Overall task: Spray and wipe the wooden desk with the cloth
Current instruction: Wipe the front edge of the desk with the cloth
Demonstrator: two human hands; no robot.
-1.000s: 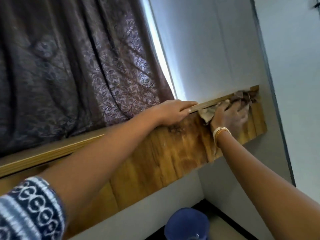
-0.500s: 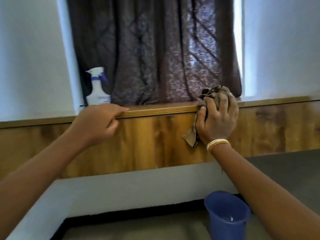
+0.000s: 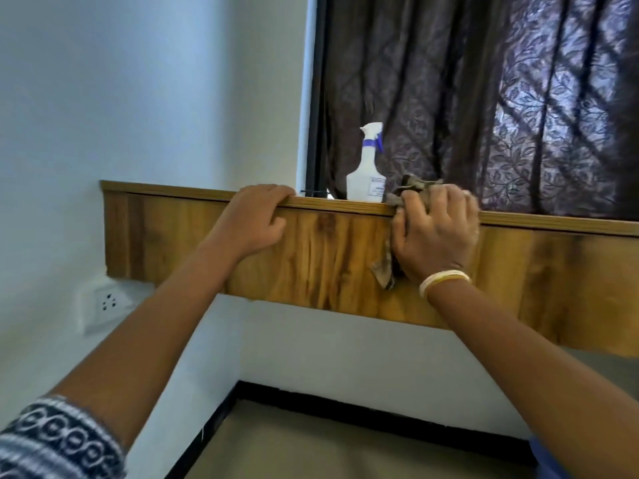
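Now two arms are reaching forward, one patterned sleeve [image 3: 52, 440] showing at the near left. Since half a second ago, the view has swung left, and the blue bucket is showing only as a sliver at the lower right corner. One left hand [image 3: 254, 219] is curling its fingers over the top edge of the wooden bench [image 3: 321, 257]. One right hand [image 3: 437, 233] is gripping one brown cloth [image 3: 383, 271] against that edge, having slid leftward to just beside the one spray bottle [image 3: 368, 167], which is standing before the dark curtain [image 3: 501, 98].
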